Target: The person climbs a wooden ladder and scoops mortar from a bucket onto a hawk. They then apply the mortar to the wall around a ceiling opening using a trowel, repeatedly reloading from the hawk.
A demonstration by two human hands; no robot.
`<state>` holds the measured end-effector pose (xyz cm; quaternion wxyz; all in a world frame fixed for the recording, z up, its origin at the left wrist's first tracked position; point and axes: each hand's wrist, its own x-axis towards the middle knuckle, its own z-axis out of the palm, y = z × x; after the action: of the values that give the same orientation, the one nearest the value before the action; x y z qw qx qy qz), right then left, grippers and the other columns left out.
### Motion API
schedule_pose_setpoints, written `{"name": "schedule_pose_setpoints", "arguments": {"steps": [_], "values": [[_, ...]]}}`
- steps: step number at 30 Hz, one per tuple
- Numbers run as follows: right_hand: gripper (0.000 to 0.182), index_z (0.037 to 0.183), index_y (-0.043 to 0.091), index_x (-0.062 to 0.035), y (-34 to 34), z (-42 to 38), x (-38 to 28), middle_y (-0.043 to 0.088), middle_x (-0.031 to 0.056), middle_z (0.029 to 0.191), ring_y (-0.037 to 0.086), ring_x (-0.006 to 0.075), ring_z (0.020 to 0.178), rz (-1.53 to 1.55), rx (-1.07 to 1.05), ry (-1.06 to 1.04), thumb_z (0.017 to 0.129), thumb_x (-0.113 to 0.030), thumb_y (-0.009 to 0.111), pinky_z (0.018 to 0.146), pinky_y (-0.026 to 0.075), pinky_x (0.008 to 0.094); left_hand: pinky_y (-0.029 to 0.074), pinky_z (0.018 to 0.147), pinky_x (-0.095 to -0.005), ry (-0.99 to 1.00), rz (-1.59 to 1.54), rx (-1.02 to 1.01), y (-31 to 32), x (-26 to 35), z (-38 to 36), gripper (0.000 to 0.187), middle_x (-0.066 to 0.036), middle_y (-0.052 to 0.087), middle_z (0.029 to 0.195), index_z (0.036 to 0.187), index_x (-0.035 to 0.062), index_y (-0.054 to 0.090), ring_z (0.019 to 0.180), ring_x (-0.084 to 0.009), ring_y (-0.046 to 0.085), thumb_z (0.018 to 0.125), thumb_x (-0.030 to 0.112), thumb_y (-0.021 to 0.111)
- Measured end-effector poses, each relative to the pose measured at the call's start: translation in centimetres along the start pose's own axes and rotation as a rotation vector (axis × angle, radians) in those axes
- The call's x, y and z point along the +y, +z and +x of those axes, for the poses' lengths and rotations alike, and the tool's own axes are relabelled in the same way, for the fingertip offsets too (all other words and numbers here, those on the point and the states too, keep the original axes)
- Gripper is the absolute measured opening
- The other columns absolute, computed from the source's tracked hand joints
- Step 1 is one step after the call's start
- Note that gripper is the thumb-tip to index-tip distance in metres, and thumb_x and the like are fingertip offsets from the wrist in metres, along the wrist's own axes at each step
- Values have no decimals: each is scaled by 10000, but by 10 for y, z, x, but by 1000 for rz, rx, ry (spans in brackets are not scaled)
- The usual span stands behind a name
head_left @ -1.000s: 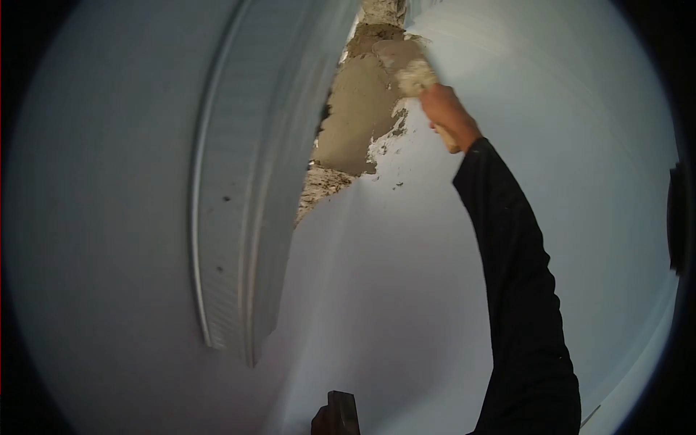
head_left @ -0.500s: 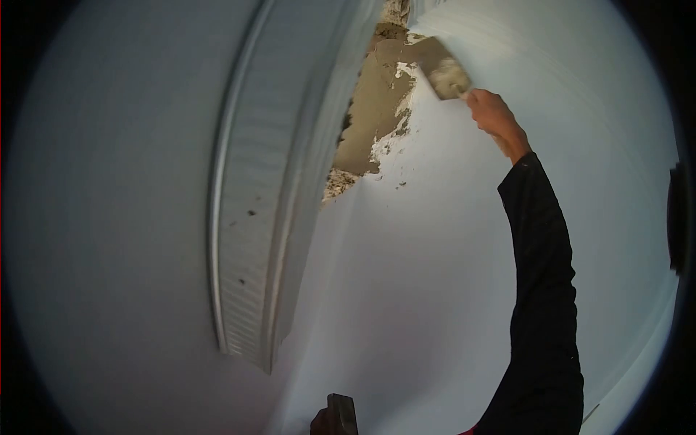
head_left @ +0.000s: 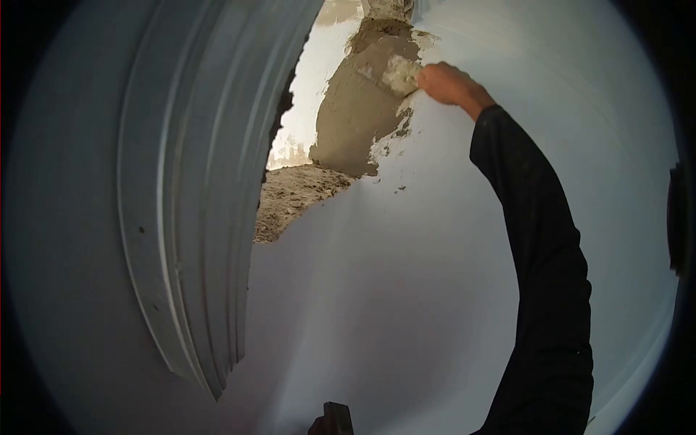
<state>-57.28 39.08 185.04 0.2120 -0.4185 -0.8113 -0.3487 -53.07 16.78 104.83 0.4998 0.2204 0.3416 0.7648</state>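
Note:
My right hand, in a dark sleeve, is closed around a plaster-smeared trowel. Its blade lies over a patch of wet grey-brown plaster on the corner of a white wall. The patch has a ragged right edge, with smears and crumbs on the white surface. At the bottom edge, only a small dark part of my left hand shows, closed on a dark, flat-ended object. Most of that object is cut off by the frame.
A long ribbed metal frame stands on the left, close to me. Behind it is a rough, crumbly ledge below the plaster. The smooth white wall fills the middle and right. A dark object sits at the far right edge.
My right hand has moved left and a little up, bringing the trowel across onto the plaster patch. The metal frame now appears farther left, uncovering more of the ledge and plaster.

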Motion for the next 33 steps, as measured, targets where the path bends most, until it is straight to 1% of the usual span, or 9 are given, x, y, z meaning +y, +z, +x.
{"name": "schedule_pose_setpoints", "arguments": {"steps": [3,8,13,16,21,25,28,31,33], "values": [[355,891,611,8,32,-32,-7,638,224,946,626,376,885,-107,98,-141,936,-286,418,768,501,473,467,872,-292,-10,-7,-12,6,-9,-8,400,-36,539,1148,1322,77,439,1019,-134,531,990,300,419],[370,920,631,-34,33,-82,-23,648,205,938,626,388,869,-142,-76,-274,938,-320,398,786,498,468,466,876,-293,35,-3,-30,10,-6,1,402,-37,537,1153,1323,76,437,1024,-135,530,990,301,419],[318,962,656,-34,-1,-20,11,663,185,983,648,346,899,-21,141,-37,902,-276,458,814,505,447,465,880,-294,65,8,-36,19,10,7,404,-39,536,1157,1324,75,436,1028,-137,529,990,301,419],[311,958,649,-26,0,-3,22,661,189,984,647,349,899,-29,183,-25,900,-259,451,802,510,440,444,924,-305,-56,-94,-68,26,22,5,435,-50,512,1211,1350,65,407,1086,-152,507,991,309,416],[366,881,607,-7,37,-56,4,634,227,835,628,401,819,-97,-2,-196,944,-288,381,770,497,495,442,924,-309,42,-176,-138,31,19,1,460,-50,506,1220,1369,64,379,1097,-153,499,990,323,417],[356,878,608,-6,32,-72,-10,641,227,873,636,389,837,-163,49,-221,939,-279,388,769,502,490,446,922,-315,39,4,-104,21,-5,19,483,-51,504,1223,1376,63,370,1096,-153,499,986,342,431],[283,890,615,-4,24,-45,5,645,231,913,641,383,859,-183,188,-134,916,-221,434,768,510,478,448,920,-316,-149,-48,-101,25,-3,22,490,-49,501,1224,1377,68,369,1104,-152,492,985,355,431],[236,926,653,25,2,-37,27,650,234,982,634,389,934,-169,211,-40,830,-124,496,814,506,462,462,897,-309,1,9,-48,-9,-76,51,448,-47,515,1194,1361,77,391,1071,-148,509,986,319,426],[289,986,660,-4,-6,-25,44,652,217,1016,631,388,951,-145,275,150,853,-175,470,844,499,452,469,880,-302,508,565,127,-23,-183,88,420,-42,531,1160,1339,82,413,1040,-145,523,982,303,437]]}}
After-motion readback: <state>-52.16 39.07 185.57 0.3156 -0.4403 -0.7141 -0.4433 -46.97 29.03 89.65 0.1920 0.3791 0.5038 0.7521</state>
